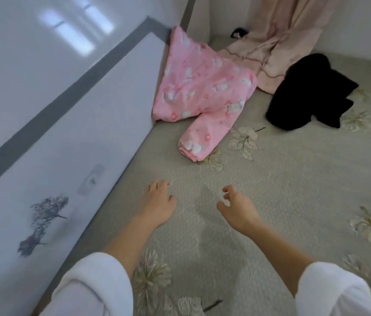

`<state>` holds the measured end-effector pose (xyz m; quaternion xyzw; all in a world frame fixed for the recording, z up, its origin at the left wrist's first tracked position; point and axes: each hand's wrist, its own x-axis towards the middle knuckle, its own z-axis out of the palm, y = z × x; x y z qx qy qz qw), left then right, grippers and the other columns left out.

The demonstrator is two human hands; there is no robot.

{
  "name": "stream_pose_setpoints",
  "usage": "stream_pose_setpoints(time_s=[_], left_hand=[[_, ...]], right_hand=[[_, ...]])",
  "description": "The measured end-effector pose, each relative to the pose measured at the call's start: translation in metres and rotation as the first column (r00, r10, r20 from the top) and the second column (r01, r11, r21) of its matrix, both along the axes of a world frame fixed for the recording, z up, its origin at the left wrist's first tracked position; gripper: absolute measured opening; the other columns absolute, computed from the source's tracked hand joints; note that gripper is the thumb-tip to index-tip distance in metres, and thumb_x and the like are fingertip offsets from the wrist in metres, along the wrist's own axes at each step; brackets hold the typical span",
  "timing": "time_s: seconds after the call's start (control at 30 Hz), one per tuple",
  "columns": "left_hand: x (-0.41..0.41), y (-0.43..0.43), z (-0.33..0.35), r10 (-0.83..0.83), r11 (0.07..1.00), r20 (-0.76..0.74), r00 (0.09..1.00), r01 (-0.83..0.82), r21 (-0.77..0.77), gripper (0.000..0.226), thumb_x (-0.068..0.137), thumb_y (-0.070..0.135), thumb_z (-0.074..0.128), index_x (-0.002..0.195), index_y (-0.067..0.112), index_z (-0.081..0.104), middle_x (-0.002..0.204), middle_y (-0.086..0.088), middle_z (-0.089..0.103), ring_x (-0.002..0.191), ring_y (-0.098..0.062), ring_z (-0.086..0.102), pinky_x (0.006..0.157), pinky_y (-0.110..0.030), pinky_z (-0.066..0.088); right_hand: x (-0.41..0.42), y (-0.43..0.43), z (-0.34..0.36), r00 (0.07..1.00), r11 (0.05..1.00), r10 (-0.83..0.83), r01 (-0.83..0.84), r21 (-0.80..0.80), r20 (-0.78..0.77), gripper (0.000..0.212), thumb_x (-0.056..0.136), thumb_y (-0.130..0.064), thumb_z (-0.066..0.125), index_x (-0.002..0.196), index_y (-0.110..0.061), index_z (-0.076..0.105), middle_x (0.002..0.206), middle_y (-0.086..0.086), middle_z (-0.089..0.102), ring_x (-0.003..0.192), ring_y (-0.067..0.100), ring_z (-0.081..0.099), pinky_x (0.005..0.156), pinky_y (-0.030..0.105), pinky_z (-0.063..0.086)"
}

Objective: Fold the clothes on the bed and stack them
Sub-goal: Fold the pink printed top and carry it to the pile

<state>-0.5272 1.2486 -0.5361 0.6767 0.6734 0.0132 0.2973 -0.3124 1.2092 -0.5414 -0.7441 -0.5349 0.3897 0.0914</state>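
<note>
We find no legible text, number, brand or sign anywhere in view.

- Pink garment (pixel 202 87): printed with small white and red shapes, and we can make out no letters among them.
- White panel (pixel 77 133) beside the bed (pixel 282 201): it carries a small pale plate (pixel 93 179) with a dark mark, too blurred for us to read.
- Dark floral motif (pixel 43 220) lower on the same panel: a picture, not writing.

Glossy wall (pixel 20 53), flower-printed white panel (pixel 77 133)
</note>
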Motion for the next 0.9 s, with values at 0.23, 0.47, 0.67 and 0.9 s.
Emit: stream_pose_setpoints(time_s=[0.23, 0.47, 0.67, 0.9], left_hand=[[-0.011, 0.055, -0.118, -0.078, 0.996, -0.032, 0.996, 0.076, -0.052, 0.065, 0.097, 0.041, 0.044, 0.151, 0.015, 0.018, 0.156, -0.017, 0.019, 0.143, -0.031, 0.017, 0.115, -0.041, 0.018], [-0.019, 0.063, -0.147, -0.173, 0.975, -0.237, 0.956, 0.2, 0.095, 0.076, 0.087, 0.064, 0.044, 0.147, 0.021, 0.026, 0.155, -0.021, 0.017, 0.143, -0.037, 0.014, 0.111, -0.045, 0.025], [-0.02, 0.06, -0.154, -0.183, 0.97, -0.285, 0.941, 0.219, 0.101, 0.076, 0.088, 0.065, 0.04, 0.149, 0.023, 0.022, 0.157, -0.018, 0.014, 0.144, -0.035, 0.011, 0.107, -0.047, 0.033], [-0.019, 0.069, -0.144, -0.182, 0.98, -0.198, 0.963, 0.193, 0.039, 0.08, 0.085, 0.056, 0.057, 0.147, 0.019, 0.023, 0.153, -0.022, 0.022, 0.142, -0.037, 0.018, 0.107, -0.046, 0.032]], right_hand=[[-0.022, 0.065, -0.093, 0.992, 0.992, 0.049, -0.063, 0.112, 0.118, 0.051, 0.094, -0.032, 0.049, 0.14, -0.015, 0.032, 0.139, 0.008, 0.05, 0.119, 0.03, 0.053, 0.086, 0.033, 0.041], [-0.029, 0.142, -0.134, 0.952, 0.938, 0.067, -0.163, 0.306, 0.3, 0.074, 0.086, -0.022, 0.06, 0.149, -0.016, 0.02, 0.158, 0.002, 0.016, 0.141, 0.027, 0.025, 0.109, 0.046, 0.028], [-0.035, 0.19, -0.142, 0.829, 0.918, 0.149, -0.319, 0.237, 0.539, 0.053, 0.095, -0.023, 0.053, 0.144, -0.022, 0.033, 0.161, 0.003, 0.001, 0.148, 0.024, -0.007, 0.116, 0.051, 0.005], [-0.034, 0.177, -0.122, 0.82, 0.912, 0.245, -0.377, 0.165, 0.517, 0.015, 0.097, -0.016, 0.041, 0.111, -0.011, 0.046, 0.104, 0.018, 0.058, 0.09, 0.035, 0.058, 0.07, 0.037, 0.042]])
